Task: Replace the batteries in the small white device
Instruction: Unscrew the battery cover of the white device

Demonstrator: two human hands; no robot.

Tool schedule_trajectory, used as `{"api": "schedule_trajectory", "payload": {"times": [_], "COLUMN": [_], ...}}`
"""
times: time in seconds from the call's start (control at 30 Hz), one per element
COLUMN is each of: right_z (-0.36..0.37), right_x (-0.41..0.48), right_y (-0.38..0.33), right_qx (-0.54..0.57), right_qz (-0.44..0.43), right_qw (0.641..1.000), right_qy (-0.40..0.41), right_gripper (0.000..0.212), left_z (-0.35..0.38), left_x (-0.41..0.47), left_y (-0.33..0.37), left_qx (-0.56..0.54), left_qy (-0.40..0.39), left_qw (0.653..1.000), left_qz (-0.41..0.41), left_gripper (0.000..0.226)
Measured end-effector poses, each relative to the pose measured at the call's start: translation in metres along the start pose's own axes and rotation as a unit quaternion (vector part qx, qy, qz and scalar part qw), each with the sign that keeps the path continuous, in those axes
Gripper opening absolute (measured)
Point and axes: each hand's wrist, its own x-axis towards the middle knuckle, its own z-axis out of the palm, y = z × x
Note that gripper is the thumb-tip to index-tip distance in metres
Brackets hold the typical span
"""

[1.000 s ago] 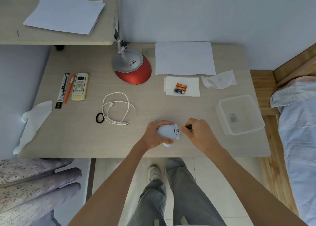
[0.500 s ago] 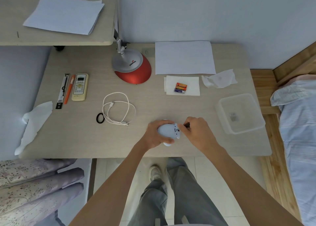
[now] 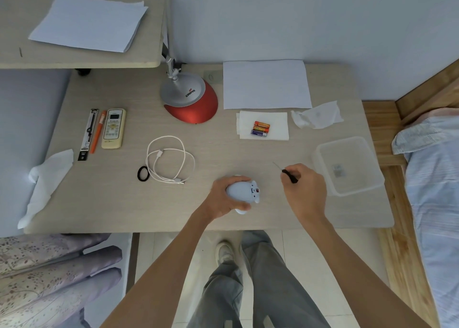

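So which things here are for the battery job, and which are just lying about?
For the job: white device, small screwdriver, batteries on the napkin.
Just lying about: lamp, remote control, white cable, hair tie, orange pen, paper.

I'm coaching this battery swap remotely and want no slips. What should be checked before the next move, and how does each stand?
1. Left hand grips the white device on the table: ok.
2. Right hand holds the screwdriver: ok.
3. Screwdriver tip clear of the device: ok.
4. Batteries laid out on the tissue: ok.
5. Battery cover off: cannot tell.
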Motion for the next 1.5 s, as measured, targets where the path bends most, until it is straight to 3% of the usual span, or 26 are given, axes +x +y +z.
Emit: {"api": "schedule_trajectory", "payload": {"times": [0.23,0.37,0.5,0.6,0.67,0.77,0.9,1.1,1.5], "right_z": [0.038,0.057,0.061,0.052,0.044,0.042,0.055,0.067,0.057], "right_x": [0.009,0.012,0.014,0.011,0.002,-0.016,-0.024,-0.012,0.008], "right_y": [0.043,0.063,0.066,0.060,0.050,0.036,0.028,0.030,0.026], "right_qx": [-0.111,-0.104,-0.062,-0.087,-0.128,-0.079,0.067,0.105,0.091], "right_qz": [0.042,0.072,0.093,0.056,-0.018,-0.136,-0.118,-0.091,-0.127], "right_qw": [0.992,0.991,0.993,0.994,0.990,0.987,0.962,0.962,0.940], "right_qy": [0.034,0.044,0.041,0.046,0.063,-0.023,-0.238,-0.234,-0.305], "right_gripper": [0.012,0.025,0.011,0.005,0.026,0.056,0.068,0.050,0.062], "left_z": [0.001,0.000,-0.001,-0.001,-0.001,-0.001,-0.002,-0.002,-0.003], "left_x": [-0.001,-0.002,-0.001,-0.001,-0.001,-0.001,-0.002,-0.003,-0.002], "left_y": [0.002,0.003,0.004,0.004,0.003,0.004,0.006,0.009,0.006], "left_qx": [0.002,0.002,-0.002,-0.002,-0.004,0.000,-0.003,-0.021,-0.013], "left_qy": [0.004,0.005,0.002,0.001,0.000,-0.001,-0.004,-0.010,-0.023], "left_qw": [1.000,1.000,1.000,1.000,1.000,1.000,1.000,0.999,0.999], "left_qz": [0.002,0.005,0.001,-0.001,-0.003,-0.004,-0.017,-0.037,-0.025], "left_gripper": [0.069,0.069,0.069,0.069,0.070,0.071,0.074,0.073,0.075]}}
